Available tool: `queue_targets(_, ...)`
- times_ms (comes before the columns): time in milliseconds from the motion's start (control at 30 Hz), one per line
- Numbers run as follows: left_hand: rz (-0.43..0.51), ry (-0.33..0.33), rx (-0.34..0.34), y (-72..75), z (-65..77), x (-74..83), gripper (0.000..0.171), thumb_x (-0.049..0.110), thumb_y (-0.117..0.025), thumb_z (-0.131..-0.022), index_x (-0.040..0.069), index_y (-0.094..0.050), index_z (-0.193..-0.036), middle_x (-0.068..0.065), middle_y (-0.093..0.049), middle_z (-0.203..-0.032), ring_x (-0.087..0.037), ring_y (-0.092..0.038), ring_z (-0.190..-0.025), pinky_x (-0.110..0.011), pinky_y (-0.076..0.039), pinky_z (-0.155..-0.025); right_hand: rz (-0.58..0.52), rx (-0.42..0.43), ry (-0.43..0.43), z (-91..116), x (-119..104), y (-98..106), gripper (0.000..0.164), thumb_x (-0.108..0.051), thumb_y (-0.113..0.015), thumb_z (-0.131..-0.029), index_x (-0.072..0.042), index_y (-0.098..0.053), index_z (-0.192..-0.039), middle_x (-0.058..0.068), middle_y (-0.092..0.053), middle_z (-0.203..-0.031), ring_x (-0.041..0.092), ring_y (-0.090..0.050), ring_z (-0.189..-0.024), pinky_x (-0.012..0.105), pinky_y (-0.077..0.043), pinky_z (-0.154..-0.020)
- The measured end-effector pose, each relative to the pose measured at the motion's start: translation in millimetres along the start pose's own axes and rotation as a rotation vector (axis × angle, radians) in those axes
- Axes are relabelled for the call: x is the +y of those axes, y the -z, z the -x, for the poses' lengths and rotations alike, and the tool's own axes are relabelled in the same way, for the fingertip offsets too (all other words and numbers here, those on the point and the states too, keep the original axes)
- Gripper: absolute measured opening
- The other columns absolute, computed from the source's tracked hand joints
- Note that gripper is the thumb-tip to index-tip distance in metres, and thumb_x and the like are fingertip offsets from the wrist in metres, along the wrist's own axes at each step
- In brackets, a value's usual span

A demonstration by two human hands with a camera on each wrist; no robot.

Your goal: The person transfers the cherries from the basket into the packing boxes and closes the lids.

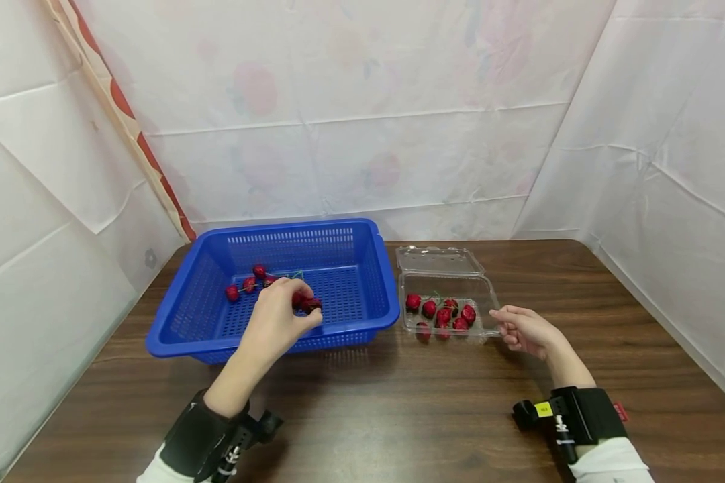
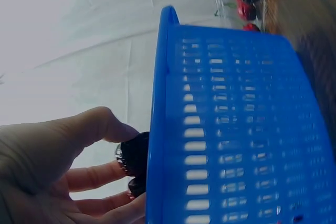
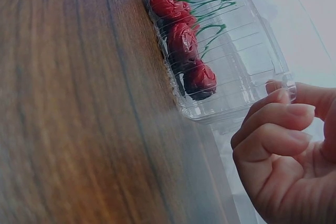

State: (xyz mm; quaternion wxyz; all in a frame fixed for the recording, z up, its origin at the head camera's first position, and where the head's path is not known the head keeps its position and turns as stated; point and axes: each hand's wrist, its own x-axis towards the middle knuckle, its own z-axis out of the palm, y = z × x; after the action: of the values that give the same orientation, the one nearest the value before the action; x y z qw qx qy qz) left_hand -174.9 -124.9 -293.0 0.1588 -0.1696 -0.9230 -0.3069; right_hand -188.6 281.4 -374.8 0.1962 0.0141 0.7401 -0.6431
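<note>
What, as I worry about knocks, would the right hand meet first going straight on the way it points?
The box, whose rim the right hand is pinching. Past it, the cherries look next in line, though they may lie below that path.

No text can be read with certainty. In the head view, 1 small yellow label (image 1: 543, 409) stands on the black wrist camera (image 1: 526, 415) at the right wrist; its dark characters are too small and blurred to make out. White marks (image 1: 560, 425) run along a slim black part next to the right wristband (image 1: 593, 412); whether they are letters or numbers cannot be told. 1 red tag (image 1: 621, 411) sticks out at the outer edge of that band, its print illegible. Similar unreadable white marks stand beside the left wristband (image 1: 201, 429).
</note>
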Motion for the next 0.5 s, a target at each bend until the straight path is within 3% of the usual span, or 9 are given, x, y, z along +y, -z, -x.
queue_targets(167, 0.044, -0.030, 0.068, -10.8, 0.6, 6.5, 0.018, 0.008, -0.071, -0.067, 0.003, -0.061, -0.081, -0.009, -0.055, -0.081, -0.021, -0.048, -0.066, -0.030, -0.040, -0.056, -0.002, 0.001, -0.001, 0, 0, 0, 0.025, -0.028, -0.047, -0.092, -0.010, -0.038, -0.078, -0.001, -0.039, -0.064, 0.008, -0.033, -0.050, 0.022, -0.031, -0.048)
queue_targets(500, 0.135, -0.114, 0.147, -32.8, -3.6, 19.5, 0.020, 0.005, -0.073, -0.066, 0.003, -0.062, -0.083, -0.008, -0.056, -0.087, -0.018, -0.052, -0.074, -0.030, -0.047, -0.061, 0.001, 0.013, -0.001, -1, 2, 0, 0.025, -0.027, -0.046, -0.093, -0.010, -0.038, -0.076, -0.001, -0.039, -0.064, 0.007, -0.033, -0.049, 0.022, -0.031, -0.048)
